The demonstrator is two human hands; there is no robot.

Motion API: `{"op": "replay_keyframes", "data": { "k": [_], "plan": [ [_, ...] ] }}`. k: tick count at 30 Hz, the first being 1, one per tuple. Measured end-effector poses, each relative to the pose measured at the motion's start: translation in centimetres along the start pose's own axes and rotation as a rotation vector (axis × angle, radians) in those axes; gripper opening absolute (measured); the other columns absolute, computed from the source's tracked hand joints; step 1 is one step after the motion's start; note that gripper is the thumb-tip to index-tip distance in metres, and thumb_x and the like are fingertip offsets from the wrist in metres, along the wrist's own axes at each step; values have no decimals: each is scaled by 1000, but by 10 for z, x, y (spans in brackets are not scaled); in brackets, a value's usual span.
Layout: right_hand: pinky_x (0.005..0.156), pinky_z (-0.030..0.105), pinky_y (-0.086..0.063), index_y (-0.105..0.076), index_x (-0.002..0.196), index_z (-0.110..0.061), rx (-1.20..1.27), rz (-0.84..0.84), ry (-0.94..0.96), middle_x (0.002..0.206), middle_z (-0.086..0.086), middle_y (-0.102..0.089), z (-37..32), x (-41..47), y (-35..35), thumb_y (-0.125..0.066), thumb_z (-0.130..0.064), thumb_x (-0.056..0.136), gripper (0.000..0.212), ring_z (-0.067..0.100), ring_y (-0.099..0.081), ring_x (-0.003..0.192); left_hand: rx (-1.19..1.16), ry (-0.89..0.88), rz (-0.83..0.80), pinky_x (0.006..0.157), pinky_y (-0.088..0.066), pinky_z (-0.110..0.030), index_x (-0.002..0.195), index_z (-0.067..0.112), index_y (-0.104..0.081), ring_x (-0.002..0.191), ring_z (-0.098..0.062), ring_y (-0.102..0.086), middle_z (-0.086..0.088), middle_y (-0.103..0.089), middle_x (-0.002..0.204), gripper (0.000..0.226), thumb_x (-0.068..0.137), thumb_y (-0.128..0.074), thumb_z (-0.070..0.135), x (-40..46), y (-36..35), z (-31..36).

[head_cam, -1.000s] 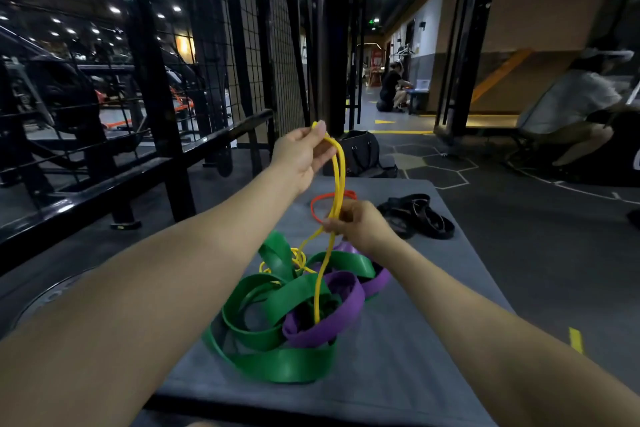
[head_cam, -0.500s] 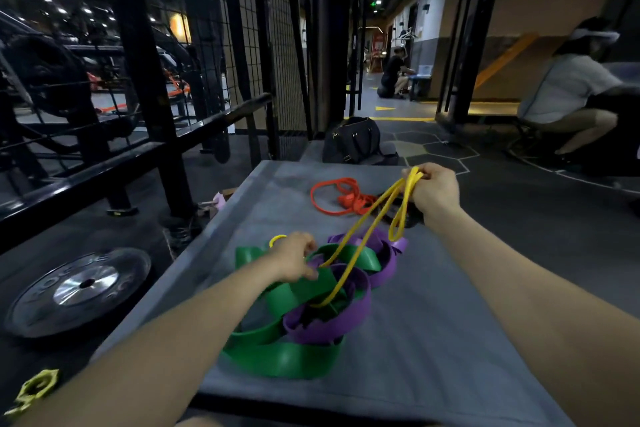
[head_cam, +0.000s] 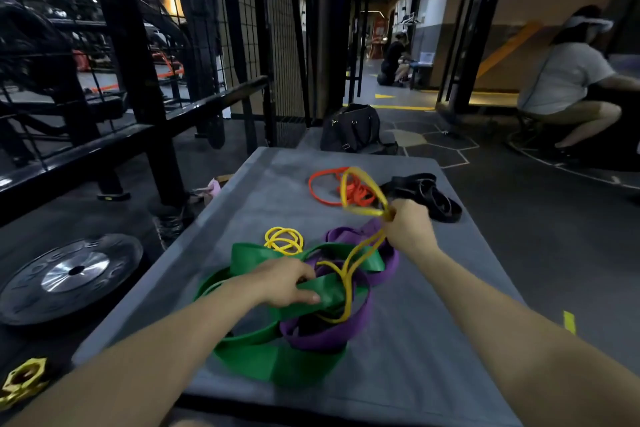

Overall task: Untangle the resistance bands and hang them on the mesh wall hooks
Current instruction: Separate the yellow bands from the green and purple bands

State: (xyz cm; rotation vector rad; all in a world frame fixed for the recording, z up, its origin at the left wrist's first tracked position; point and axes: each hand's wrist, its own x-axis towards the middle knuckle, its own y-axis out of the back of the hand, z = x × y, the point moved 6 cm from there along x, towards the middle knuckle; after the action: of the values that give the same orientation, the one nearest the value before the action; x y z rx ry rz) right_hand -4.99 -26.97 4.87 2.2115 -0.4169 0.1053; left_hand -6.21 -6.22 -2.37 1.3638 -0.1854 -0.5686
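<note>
The right hand [head_cam: 407, 227] pinches the thin yellow rubber resistance band [head_cam: 349, 267] between curled fingers, at the far right edge of the knot of wide green and purple bands; a loop of the yellow band stands up beyond the fist, blurred. From that grip the band runs down and toward the person, its long axis slanting leftward into the knot, where it dips under the broad flat green rubber band [head_cam: 325, 291] and inside the wide purple rubber band [head_cam: 325, 336]. The left hand [head_cam: 285, 282] lies on top of the knot, fingers and thumb closed round a strap of the green band, just beside the spot where the yellow strand enters. So the left hand is nearer the snag, the right nearer the free end; freeing the yellow band likely needs a pull away from the knot, along that slant, against the held green strap.

How the yellow band threads beneath the green and purple ones is hidden. A small yellow coil [head_cam: 284, 240] at the knot's far side may be the same band or another; I cannot tell. The knot rests on a grey padded mat [head_cam: 433, 340]. No hooks can be made out on the black mesh wall [head_cam: 277, 28] beyond the knot
</note>
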Motion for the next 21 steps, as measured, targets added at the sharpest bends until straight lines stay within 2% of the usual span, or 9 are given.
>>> {"op": "replay_keyframes", "data": {
  "k": [2, 4, 6, 7, 9, 11, 14, 18, 21],
  "plan": [
    [62, 28, -35, -43, 57, -8, -96, -94, -23, 85, 26, -61, 3, -2, -20, -54, -5, 80, 26, 38, -64, 88, -74, -42, -6, 68, -36, -27, 95, 15, -60, 87, -22, -55, -5, -59, 89, 34, 88, -54, 47, -10, 1, -4],
    [64, 29, -37, -44, 59, -5, -137, -137, -67, 97, 28, -64, 3, -4, -27, -58, -9, 80, 26, 38, -64, 94, -137, -60, 6, 59, -30, -27, 74, 15, -53, 74, -19, -45, -2, -46, 70, 34, 92, -49, 43, -18, 6, -10],
    [67, 34, -42, -48, 62, -5, -147, -114, -102, 103, 28, -63, 2, -4, -24, -58, -8, 82, 22, 39, -63, 97, -156, -65, 9, 58, -28, -27, 73, 12, -51, 71, -17, -41, -1, -42, 68, 33, 95, -47, 37, -22, 7, -13],
    [68, 36, -43, -51, 66, -4, -145, -91, -116, 100, 28, -62, 3, -3, -21, -55, -6, 83, 17, 40, -62, 94, -155, -73, -4, 58, -26, -28, 73, 12, -50, 68, -16, -39, -1, -41, 67, 31, 95, -49, 34, -25, 4, -13],
    [64, 33, -40, -41, 62, -5, -145, -45, -137, 77, 21, -52, 8, 1, -16, -50, -3, 83, 23, 33, -55, 78, -182, -115, -49, 56, -25, -27, 65, 16, -41, 57, -10, -33, 3, -33, 60, 34, 93, -53, 31, -28, -4, -11],
    [53, 30, -36, -31, 57, -9, -160, -30, -140, 63, 8, -39, 11, 2, -14, -49, -1, 83, 33, 25, -45, 62, -257, -114, -60, 54, -26, -20, 69, 13, -49, 51, -4, -32, 6, -34, 59, 29, 90, -58, 31, -30, -9, -12],
    [45, 26, -30, -30, 56, -9, -193, -59, -117, 61, 7, -37, 9, -1, -19, -50, -1, 82, 33, 22, -38, 53, -329, -41, 68, 60, -35, -13, 93, 9, -64, 62, -2, -45, 9, -50, 69, 29, 85, -64, 36, -26, 0, -16],
    [55, 30, -35, -32, 59, -13, -239, -89, -26, 66, 7, -42, -2, -2, -28, -49, -4, 82, 30, 29, -47, 66, -430, -12, 351, 54, -31, -19, 84, 1, -63, 58, -11, -44, 0, -49, 62, 30, 93, -54, 28, -20, 32, -21],
    [53, 30, -34, -33, 58, -15, -253, -100, 2, 72, 10, -46, -7, 2, -32, -50, -5, 80, 29, 29, -47, 67, -387, 77, 426, 72, -41, -27, 92, 6, -65, 81, -23, -58, -9, -65, 89, 13, 87, -62, 18, -8, 40, -34]
  ]
}}
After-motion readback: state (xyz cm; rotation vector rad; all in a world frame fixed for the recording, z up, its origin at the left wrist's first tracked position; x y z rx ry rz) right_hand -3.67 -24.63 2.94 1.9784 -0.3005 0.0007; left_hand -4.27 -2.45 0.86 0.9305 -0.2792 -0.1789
